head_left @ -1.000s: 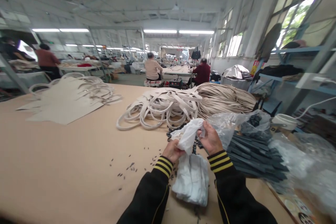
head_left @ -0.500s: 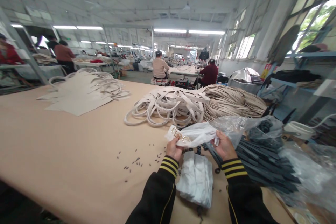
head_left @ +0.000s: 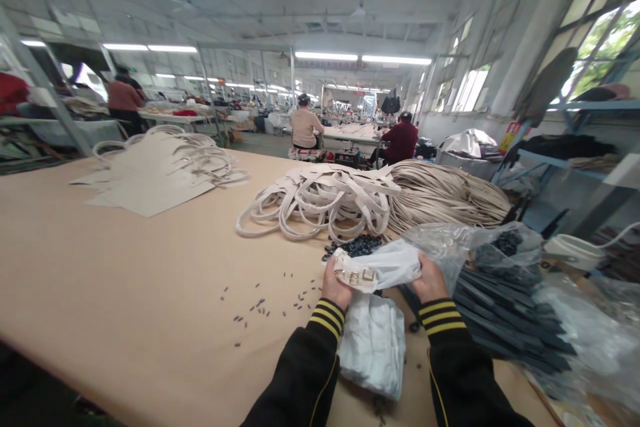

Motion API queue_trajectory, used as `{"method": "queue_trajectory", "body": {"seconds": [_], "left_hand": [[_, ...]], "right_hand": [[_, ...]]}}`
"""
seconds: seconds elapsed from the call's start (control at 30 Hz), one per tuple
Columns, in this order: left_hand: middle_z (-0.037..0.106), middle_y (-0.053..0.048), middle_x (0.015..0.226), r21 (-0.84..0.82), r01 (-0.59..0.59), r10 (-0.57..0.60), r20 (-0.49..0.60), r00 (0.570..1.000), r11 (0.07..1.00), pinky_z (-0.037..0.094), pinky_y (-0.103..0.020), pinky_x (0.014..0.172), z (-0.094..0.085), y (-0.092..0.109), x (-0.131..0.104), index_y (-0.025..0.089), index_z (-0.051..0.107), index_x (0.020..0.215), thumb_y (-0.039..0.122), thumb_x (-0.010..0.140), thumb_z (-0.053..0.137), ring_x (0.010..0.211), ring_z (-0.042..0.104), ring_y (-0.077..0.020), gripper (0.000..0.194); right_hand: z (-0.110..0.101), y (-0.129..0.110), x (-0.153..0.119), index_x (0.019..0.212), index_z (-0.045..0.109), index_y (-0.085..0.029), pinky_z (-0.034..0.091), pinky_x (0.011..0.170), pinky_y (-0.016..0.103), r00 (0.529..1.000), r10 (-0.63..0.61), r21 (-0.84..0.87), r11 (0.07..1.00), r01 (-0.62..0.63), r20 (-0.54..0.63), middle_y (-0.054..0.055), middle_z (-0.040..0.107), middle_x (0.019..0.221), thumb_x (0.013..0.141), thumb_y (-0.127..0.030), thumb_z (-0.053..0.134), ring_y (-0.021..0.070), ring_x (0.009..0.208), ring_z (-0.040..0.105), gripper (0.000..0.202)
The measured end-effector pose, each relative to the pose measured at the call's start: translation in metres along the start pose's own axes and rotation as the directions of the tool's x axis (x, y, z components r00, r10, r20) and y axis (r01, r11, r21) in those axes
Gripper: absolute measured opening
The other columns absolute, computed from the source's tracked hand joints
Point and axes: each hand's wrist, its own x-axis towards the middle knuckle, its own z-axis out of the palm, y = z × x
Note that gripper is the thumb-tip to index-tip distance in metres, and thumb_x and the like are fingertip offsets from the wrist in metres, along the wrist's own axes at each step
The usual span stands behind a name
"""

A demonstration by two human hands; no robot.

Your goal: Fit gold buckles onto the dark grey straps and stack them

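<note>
A white plastic bag with gold buckles in its left end is stretched between my two hands. My left hand is closed on the buckle end. The other end is gripped by my right hand. Under the bag, a folded white plastic packet lies on the brown-covered table. Small black rings are heaped just behind the bag.
Beige looped straps and a bundle of beige strips lie behind. Dark strips and clear plastic are at the right. Beige panels sit at the left. Small dark pieces are scattered mid-table. Several people work in the background.
The bag has been lowered slightly and turned, so its buckles now sit differently. My left hand has shifted a little to the right. More of the black rings shows.
</note>
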Motion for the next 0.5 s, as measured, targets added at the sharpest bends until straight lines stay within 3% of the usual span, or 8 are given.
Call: {"method": "queue_trajectory", "body": {"seconds": [0.07,0.13,0.27,0.37,0.5], "left_hand": [[0.063,-0.007,0.071,0.095,0.016,-0.015,-0.018,1.000,0.995,0.050,-0.032,0.070,-0.003,-0.005,0.002,0.011,0.057,0.077,0.012,0.070,0.052,0.070,0.062,-0.0183,0.008],[0.062,-0.005,0.064,0.186,0.013,-0.005,-0.046,0.999,0.983,0.050,-0.030,0.067,-0.005,-0.009,0.005,0.010,0.056,0.074,0.003,0.064,0.053,0.064,0.061,-0.0169,0.012],[0.057,-0.001,0.051,0.410,-0.019,0.057,-0.082,0.995,0.912,0.048,-0.030,0.059,-0.011,-0.004,0.012,0.013,0.055,0.070,0.004,0.063,0.055,0.054,0.058,-0.0157,0.012],[0.051,0.001,0.044,0.603,-0.089,0.159,-0.064,0.985,0.793,0.044,-0.028,0.057,-0.016,0.012,0.015,0.015,0.053,0.058,0.005,0.061,0.055,0.056,0.057,-0.0175,0.011],[0.043,0.001,0.040,0.804,-0.240,0.319,0.067,0.946,0.544,0.038,-0.024,0.059,-0.011,0.036,0.013,0.017,0.045,0.041,0.005,0.057,0.056,0.067,0.055,-0.0203,0.023]], "right_hand": [[0.013,-0.011,0.003,0.067,0.051,-0.018,0.053,0.058,0.027,1.000,-0.013,0.016,1.000,0.013,-0.013,-0.002,0.059,0.054,0.072,-0.021,0.048,0.0146,0.057,0.061,0.007],[0.029,-0.026,0.005,0.071,0.052,-0.017,0.052,0.059,0.026,0.999,-0.034,0.025,0.999,0.034,-0.006,-0.001,0.061,0.058,0.073,-0.023,0.048,0.0143,0.060,0.061,0.007],[0.059,-0.054,0.003,0.076,0.053,-0.016,0.050,0.058,0.024,0.993,-0.103,0.015,0.995,0.102,0.055,-0.002,0.062,0.063,0.072,-0.022,0.050,0.0132,0.061,0.060,0.008],[0.074,-0.066,-0.004,0.075,0.052,-0.016,0.048,0.055,0.022,0.983,-0.152,-0.012,0.988,0.154,0.101,-0.004,0.058,0.059,0.072,-0.024,0.053,0.0116,0.057,0.057,0.008],[0.089,-0.068,-0.014,0.068,0.052,-0.015,0.044,0.048,0.019,0.960,-0.153,-0.103,0.978,0.181,0.233,-0.006,0.052,0.051,0.067,-0.024,0.060,0.0092,0.049,0.051,0.012]]}}
